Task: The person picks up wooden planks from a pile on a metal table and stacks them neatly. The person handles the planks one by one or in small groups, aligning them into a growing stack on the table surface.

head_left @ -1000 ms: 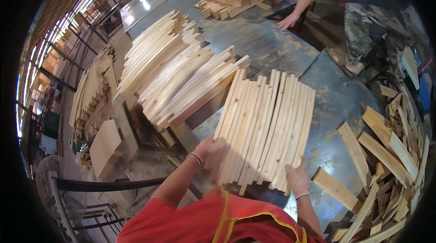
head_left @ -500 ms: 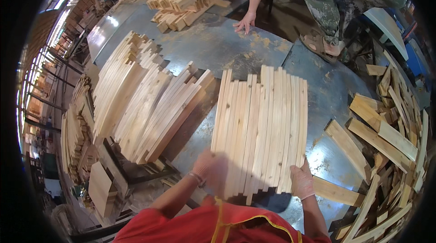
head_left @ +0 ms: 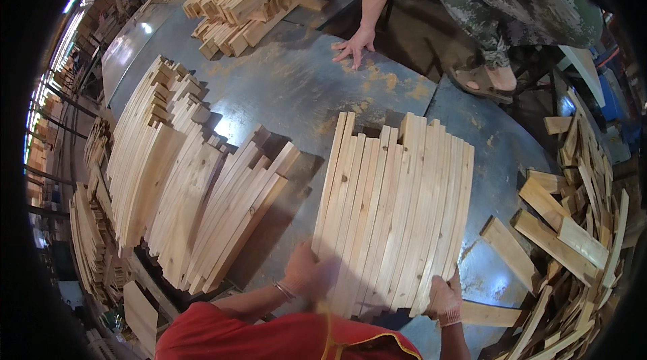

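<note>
A row of pale wooden strips (head_left: pixel 394 218), packed side by side with uneven ends, is in front of me. My left hand (head_left: pixel 309 272) grips its left side near the close end; the fingers are partly hidden in shadow. On the opposite side, my right hand (head_left: pixel 445 298), in a light glove, is closed around the right edge with the thumb on top. Together my hands squeeze the strips from both sides. Whether the strips rest on the metal table (head_left: pixel 269 80) or hang just over it, I cannot tell.
Stacked wooden strips (head_left: pixel 195 185) stand to the left. Another wood stack (head_left: pixel 249 6) lies at the far left. Offcuts (head_left: pixel 566 225) pile up along the right. Across the table, a co-worker's hand (head_left: pixel 357 47) rests on the sawdust-strewn top; a sandalled foot (head_left: pixel 485 80) shows beyond.
My view has shifted. The row of strips in my hands now sits farther from the left stacks, with a wider gap between. Both hands keep their hold on its sides.
</note>
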Available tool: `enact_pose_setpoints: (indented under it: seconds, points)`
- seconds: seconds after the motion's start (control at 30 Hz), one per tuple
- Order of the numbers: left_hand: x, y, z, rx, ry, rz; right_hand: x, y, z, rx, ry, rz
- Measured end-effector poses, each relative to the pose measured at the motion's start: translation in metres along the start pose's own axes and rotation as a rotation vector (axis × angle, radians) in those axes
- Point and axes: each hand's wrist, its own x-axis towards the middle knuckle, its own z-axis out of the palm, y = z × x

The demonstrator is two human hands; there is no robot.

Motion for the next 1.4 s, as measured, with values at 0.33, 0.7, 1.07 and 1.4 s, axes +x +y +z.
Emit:
enact_pose_setpoints:
  seconds: [0.33,0.7,1.07,1.4]
  points:
    - [0.060,0.033,-0.016,0.069,-0.174,0.036,0.034,-0.011,0.005,0.087,0.023,0.025]
    - [0.190,0.087,-0.010,0.048,-0.109,0.101,0.123,-0.073,0.060,-0.188,0.243,-0.074]
    - [0.187,0.078,-0.011,-0.018,-0.159,0.090,0.115,-0.076,0.076,-0.008,0.262,-0.001]
    - [0.283,0.111,-0.040,-0.282,-0.184,0.213,0.199,-0.084,0.081,-0.378,-0.029,-0.335]
